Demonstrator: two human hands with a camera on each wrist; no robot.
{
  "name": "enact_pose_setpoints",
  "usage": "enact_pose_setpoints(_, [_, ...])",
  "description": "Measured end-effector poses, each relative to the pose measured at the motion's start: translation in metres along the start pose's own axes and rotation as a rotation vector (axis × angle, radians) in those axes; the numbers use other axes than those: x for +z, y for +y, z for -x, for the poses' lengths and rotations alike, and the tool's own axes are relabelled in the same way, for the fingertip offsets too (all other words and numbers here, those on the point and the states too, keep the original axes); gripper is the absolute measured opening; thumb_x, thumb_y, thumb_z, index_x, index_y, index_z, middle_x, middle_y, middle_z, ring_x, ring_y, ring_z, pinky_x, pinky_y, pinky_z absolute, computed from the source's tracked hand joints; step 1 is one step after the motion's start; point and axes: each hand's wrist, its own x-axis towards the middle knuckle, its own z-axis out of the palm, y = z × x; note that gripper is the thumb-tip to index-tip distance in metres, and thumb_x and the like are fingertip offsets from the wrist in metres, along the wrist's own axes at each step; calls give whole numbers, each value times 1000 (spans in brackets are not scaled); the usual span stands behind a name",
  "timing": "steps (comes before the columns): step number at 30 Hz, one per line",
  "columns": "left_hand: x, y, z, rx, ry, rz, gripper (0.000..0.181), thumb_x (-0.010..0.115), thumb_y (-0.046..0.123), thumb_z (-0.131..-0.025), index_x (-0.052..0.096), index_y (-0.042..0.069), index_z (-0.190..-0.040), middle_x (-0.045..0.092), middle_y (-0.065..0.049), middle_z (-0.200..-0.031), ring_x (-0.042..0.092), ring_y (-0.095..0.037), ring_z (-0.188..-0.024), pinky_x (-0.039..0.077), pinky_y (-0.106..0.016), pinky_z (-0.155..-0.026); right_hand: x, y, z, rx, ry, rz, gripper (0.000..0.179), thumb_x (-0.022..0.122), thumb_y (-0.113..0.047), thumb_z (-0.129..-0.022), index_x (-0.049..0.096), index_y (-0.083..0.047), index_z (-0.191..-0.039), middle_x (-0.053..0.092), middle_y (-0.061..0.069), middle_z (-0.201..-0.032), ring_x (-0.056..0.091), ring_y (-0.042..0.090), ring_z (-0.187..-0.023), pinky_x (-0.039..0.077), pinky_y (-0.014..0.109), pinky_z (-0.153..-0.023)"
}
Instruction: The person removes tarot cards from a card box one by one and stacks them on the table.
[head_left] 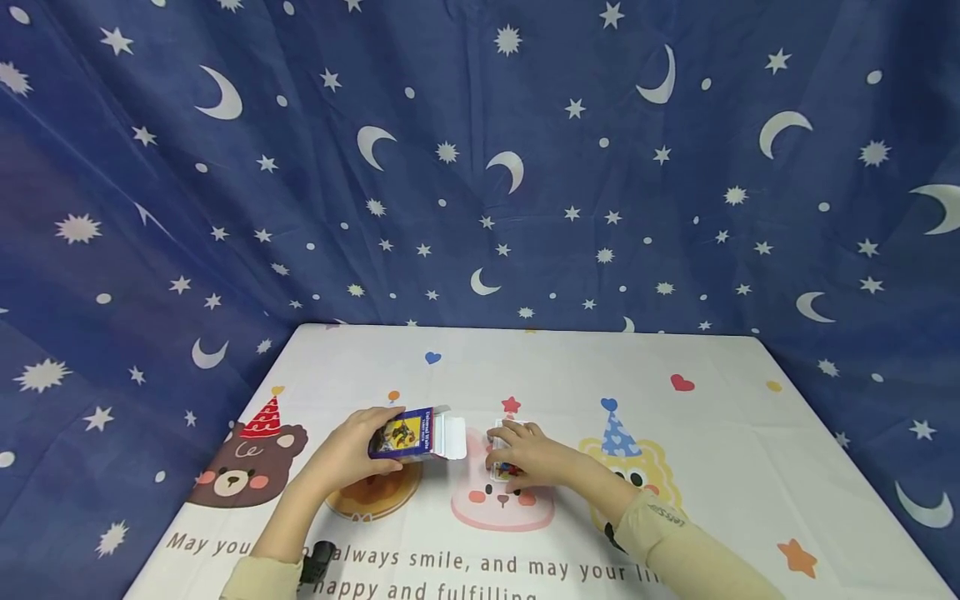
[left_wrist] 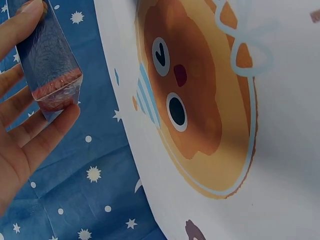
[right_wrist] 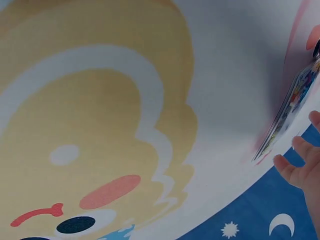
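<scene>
In the head view my left hand grips a blue printed card box, thumb and fingers on opposite long sides. Its white flap stands out open towards the right. From the left wrist view, the side of the box shows blue with a red band and crinkled clear film. My right hand holds a deck of cards low at the table, fingers bent over its left side. The right wrist view shows the deck's layered edge and several spread fingertips; the thumb is out of view there.
The table wears a white cloth printed with cartoon animals, hearts and lettering. A blue curtain with moons and stars hangs behind and along the sides. A black strap sits near my left cuff.
</scene>
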Motion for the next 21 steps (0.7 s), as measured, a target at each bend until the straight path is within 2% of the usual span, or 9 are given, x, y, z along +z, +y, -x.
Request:
enact_pose_setpoints(5, [0, 0, 0, 9, -1, -5, 77, 84, 28, -68, 50, 10, -135, 55, -14, -132, 49, -36, -123, 42, -55, -101, -2, 0, -2, 12, -30, -39, 33, 73, -37, -80, 59, -28, -109, 44, 8, -141, 36, 39, -135, 38, 59, -102])
enact_pose_setpoints(15, [0, 0, 0, 4, 2, 1, 77, 84, 27, -68, 50, 11, -135, 55, -14, -133, 49, -36, -123, 43, -54, -101, -1, -1, -1, 18, -14, -50, 31, 73, -36, -80, 60, -28, -108, 46, 8, -140, 38, 36, -133, 37, 60, -102])
enact_pose_setpoints(21, [0, 0, -1, 11, 6, -8, 78, 84, 28, -68, 49, 11, -136, 55, -14, -132, 49, -36, -123, 43, -55, -100, 0, 1, 3, 23, 0, -54, 35, 71, -39, -81, 59, -30, -112, 45, 7, -142, 36, 36, -135, 36, 60, -103])
